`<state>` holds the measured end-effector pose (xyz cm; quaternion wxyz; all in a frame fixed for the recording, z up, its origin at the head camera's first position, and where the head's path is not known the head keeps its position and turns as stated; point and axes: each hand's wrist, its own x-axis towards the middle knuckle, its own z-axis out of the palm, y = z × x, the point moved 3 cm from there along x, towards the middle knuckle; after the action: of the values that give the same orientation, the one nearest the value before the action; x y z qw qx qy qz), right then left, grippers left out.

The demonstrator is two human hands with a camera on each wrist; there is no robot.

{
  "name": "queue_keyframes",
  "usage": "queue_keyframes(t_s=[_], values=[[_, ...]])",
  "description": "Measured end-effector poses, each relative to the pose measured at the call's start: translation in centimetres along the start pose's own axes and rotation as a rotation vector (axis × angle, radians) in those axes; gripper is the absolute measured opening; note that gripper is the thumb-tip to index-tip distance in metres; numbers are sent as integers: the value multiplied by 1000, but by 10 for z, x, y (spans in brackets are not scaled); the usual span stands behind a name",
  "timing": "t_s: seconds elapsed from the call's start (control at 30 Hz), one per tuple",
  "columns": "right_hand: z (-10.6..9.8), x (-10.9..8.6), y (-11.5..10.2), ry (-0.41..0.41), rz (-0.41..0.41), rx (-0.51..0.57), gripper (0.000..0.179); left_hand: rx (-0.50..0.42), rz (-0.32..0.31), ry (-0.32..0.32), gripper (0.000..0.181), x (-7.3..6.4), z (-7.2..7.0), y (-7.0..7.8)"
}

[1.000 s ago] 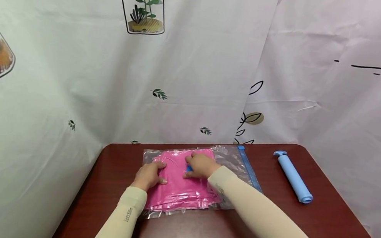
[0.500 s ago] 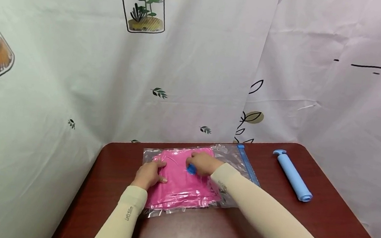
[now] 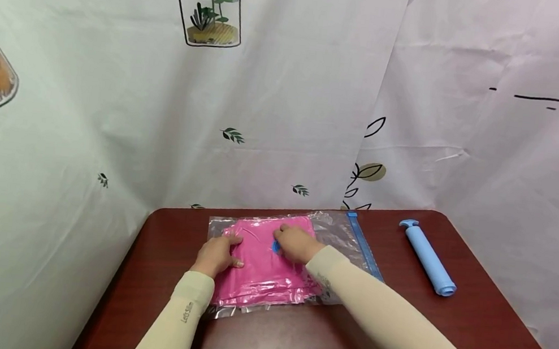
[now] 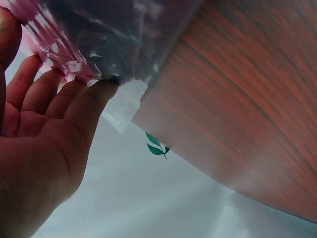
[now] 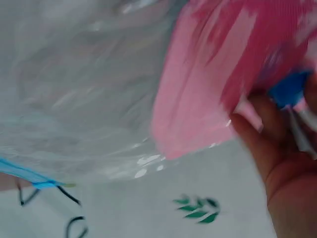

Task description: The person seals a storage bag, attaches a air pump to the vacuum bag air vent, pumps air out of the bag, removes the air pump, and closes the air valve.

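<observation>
A clear vacuum storage bag (image 3: 332,231) lies on the table with folded pink cloth (image 3: 254,271) inside it. My left hand (image 3: 216,255) rests on the bag's left part, thumb and fingers spread over the pink cloth. In the left wrist view, the fingers (image 4: 49,96) of that hand reach onto the shiny plastic near its edge. My right hand (image 3: 298,243) is at the middle of the pink area, pinching a blue valve cap (image 3: 276,246). The right wrist view shows the blue valve cap (image 5: 290,89) between thumb and fingers, partly hidden and blurred.
A light blue hand pump (image 3: 429,258) lies on the right of the dark red table (image 3: 170,242). The bag's blue zip strip (image 3: 365,245) runs along its right end. White printed curtains (image 3: 288,96) hang behind and beside the table.
My right hand turns and shifts slightly about the blue valve cap, which shows more at half a second ago than now. My left hand keeps its place on the bag.
</observation>
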<state>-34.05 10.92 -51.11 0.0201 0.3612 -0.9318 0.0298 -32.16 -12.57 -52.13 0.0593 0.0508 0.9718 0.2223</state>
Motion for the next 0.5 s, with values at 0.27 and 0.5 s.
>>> queue_keyframes(t_s=[0.27, 0.5], values=[[-11, 2, 2, 4, -152, 2, 26, 12, 0, -13, 74, 3, 1, -1], [-4, -5, 7, 16, -122, 60, 28, 6, -1, -8, 74, 4, 6, 3]])
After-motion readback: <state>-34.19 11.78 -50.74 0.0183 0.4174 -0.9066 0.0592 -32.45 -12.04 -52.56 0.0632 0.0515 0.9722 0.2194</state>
